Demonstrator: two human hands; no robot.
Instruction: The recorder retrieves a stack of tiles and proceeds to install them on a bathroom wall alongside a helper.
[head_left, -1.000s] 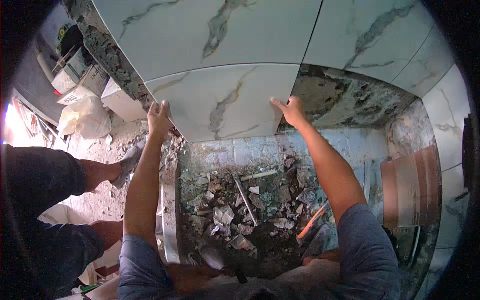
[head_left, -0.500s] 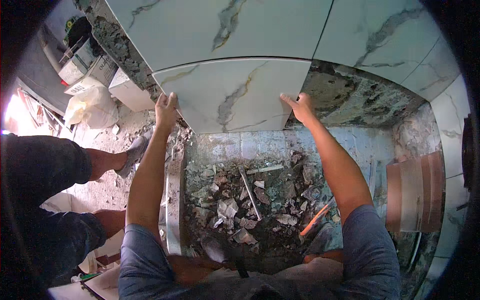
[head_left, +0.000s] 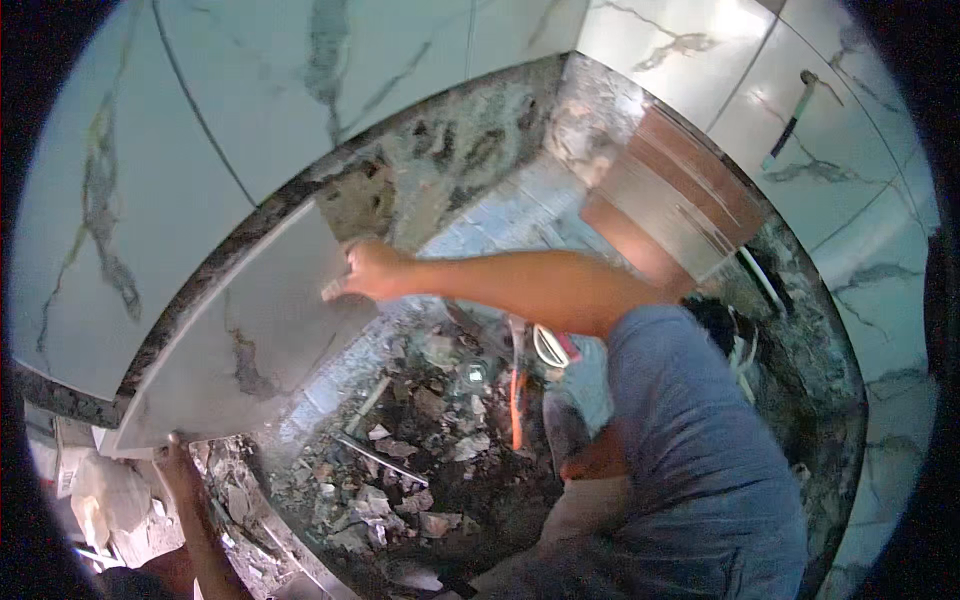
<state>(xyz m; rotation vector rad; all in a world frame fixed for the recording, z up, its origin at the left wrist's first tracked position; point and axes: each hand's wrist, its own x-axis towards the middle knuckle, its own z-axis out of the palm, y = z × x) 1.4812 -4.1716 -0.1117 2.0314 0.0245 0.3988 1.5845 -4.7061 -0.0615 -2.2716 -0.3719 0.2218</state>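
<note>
My left hand (head_left: 178, 468) grips the near lower corner of a white marbled tile (head_left: 240, 345) with grey and gold veins. At the tile's other end my right hand (head_left: 368, 272) is closed on the edge, thumb on the face and fingers behind. The tile is tilted and stands apart from the laid marbled tiles (head_left: 300, 90) above it. A dark strip of rough, bare wall shows between them. To the right of the held tile, patchy old mortar (head_left: 440, 150) is exposed.
Broken rubble (head_left: 400, 470) covers the floor below, with an orange-handled tool (head_left: 517, 400) beside it. Several brown boards or tiles (head_left: 680, 190) lean in the right corner. A hammer (head_left: 795, 120) lies on marbled tile at upper right. A plastic bag (head_left: 110, 495) sits lower left.
The view has swung to the right. The tile was up against the laid tiles' lower edge; now it is lower and tilted, with a gap between. Both hands keep hold of it.
</note>
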